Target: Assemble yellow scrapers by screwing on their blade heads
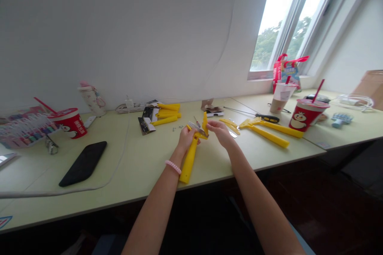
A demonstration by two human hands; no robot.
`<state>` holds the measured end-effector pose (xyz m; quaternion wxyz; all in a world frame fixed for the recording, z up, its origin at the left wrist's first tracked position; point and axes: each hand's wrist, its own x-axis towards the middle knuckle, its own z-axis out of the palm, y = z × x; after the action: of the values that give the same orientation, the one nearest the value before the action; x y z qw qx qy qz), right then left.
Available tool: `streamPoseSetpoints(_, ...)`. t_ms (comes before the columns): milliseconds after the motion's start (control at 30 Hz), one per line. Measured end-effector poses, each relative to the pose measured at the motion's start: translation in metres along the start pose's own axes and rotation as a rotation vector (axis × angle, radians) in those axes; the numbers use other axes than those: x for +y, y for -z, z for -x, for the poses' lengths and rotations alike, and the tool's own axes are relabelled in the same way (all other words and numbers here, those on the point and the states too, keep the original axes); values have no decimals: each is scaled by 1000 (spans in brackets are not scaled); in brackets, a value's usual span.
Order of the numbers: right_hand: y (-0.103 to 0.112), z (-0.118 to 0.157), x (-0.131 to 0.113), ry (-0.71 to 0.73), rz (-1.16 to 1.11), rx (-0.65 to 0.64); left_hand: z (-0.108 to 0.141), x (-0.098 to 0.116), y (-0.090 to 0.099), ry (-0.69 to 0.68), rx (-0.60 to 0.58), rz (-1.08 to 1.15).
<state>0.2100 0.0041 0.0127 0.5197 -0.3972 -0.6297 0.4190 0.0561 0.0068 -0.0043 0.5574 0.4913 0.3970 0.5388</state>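
The yellow handle, likely light, stiff plastic, is best gripped mid-shaft — it points toward the table's near edge. Beyond, the left hand's fingers pinch its metal-bladed head; the right hand's pinch a small yellow piece — probably slick and snappable.

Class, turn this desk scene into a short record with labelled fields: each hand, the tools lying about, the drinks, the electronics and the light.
Left hand: grips a yellow-handled tool near its head
Left wrist: pink coiled band
Right hand: pinches a small yellow piece at the tool's head
Right of hands: two long yellow handles, a screwdriver
Beyond hands, to the left: yellow handles with black packaging
Drinks: red cup at left, red cup at right, paler cup behind it
Electronics: dark phone, lying flat
Light: window, upper right
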Motion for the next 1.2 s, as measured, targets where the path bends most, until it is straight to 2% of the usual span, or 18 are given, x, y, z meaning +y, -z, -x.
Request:
streamPoseSetpoints(167,-6,3,-4,-12,90,-23,0,0,-1,-11,-3,3)
streamPoseSetpoints(333,-13,5,-7,-61,29,-72,0,1,-2,9,-21,26)
streamPoseSetpoints(767,-5,6,-2,-117,-51,-146,0,1,-1,19,-40,41)
streamPoseSetpoints(1000,-11,7,-5,-134,-10,-119,3,6,-2,28,-39,77)
streamPoseSetpoints(1200,-17,8,-7,-83,-7,-94,5,8,-1,22,-32,98)
